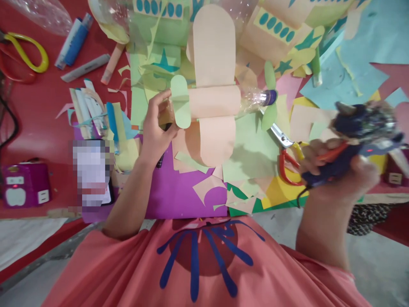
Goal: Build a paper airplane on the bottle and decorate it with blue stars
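Observation:
My left hand pinches the tail end of a model airplane made from a small plastic bottle wrapped in peach paper. Long rounded peach wings stick out above and below the body, and a light green strip forms the tail. At the plane's right end, a purple bottle cap carries green paper propeller blades. Raised on the right, my right hand is wrapped round a dark blue glue gun with a red trigger and a small red light. It is somewhat blurred.
Scissors with red and yellow handles lie between the plane and my right hand. Paper scraps cover the table. Other paper planes stand at the back. Markers, yellow-handled scissors, a phone and a purple box are left.

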Demonstrator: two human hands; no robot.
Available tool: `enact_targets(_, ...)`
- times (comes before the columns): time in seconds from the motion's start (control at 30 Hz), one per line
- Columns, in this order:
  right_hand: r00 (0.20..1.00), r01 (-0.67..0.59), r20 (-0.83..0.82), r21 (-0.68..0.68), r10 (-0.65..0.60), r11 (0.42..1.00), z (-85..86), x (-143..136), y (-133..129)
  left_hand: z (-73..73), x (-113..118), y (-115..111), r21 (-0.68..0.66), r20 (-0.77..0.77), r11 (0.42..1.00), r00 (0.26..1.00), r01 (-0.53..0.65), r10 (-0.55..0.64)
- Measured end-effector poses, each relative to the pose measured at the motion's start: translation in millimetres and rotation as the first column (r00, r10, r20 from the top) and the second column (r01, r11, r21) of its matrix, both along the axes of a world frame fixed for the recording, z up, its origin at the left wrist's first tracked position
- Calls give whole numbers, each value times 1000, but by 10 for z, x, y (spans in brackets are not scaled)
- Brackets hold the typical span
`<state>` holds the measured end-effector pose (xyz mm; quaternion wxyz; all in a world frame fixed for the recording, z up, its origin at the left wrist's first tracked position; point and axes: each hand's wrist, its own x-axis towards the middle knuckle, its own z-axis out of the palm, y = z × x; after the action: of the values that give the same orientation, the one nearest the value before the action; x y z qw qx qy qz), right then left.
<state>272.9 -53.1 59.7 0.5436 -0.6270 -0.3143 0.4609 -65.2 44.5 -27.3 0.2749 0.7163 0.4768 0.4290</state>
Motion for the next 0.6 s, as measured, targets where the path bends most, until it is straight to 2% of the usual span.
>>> enact_targets(0.07,980,-149,-138,-27,144,988,-39,-250,6,11,0,-5,-4,29,1000,1000,11,-11)
enact_targets(0.13,944,-175,-292,-48,154,983,-68,-487,-8,27,4,-12,-15,42,1000,999,16,-15)
enact_targets(0.2,928,-193,-342,-93,151,977,-91,-690,-34,32,5,-19,-25,40,1000,999,8,-7)
enact_targets(0.27,941,-156,-318,-112,113,981,-110,-846,-59,23,-1,-21,-18,39,1000,999,11,-10)
enact_targets(0.43,966,-110,-237,-3,107,994,-171,-1016,-41,-13,-25,-19,35,21,997,998,64,-64)
enact_targets(0.53,968,-173,-188,-9,168,985,-232,-1035,-7,-5,-18,-25,24,1,999,999,44,-44)
enact_targets(0.6,970,-219,-120,-71,210,973,-274,-1055,1,1,-10,-27,22,-7,999,1000,27,-27)
